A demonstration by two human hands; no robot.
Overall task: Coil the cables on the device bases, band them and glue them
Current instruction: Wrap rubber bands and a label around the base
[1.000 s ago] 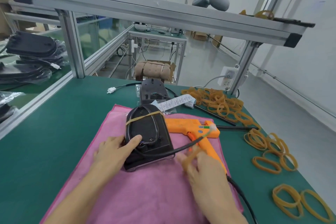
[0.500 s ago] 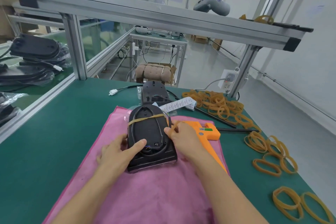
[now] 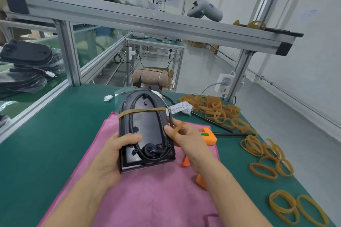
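Base [image 3: 145,131] is now lifting off the pink cloth [image 3: 147,199]; I am gripping it with my left hand [image 3: 114,153], while my right hand [image 3: 186,137] is pinching a second rubber band [image 3: 178,129], ready for stretching.

Black device base [image 3: 145,129], tan rubber band [image 3: 142,111], pink cloth [image 3: 147,199], green table [image 3: 46,134].

Bare forearms and hands — left hand [image 3: 112,155], right hand [image 3: 186,138] — no sleeves, gloves, rings.

A pink cloth [image 3: 151,199] lies on the green counter [image 3: 46,143]. A grey controller [image 3: 205,11] sits on the shelf [image 3: 129,18] above. A cushioned stool [image 3: 152,77] stands beyond the counter.
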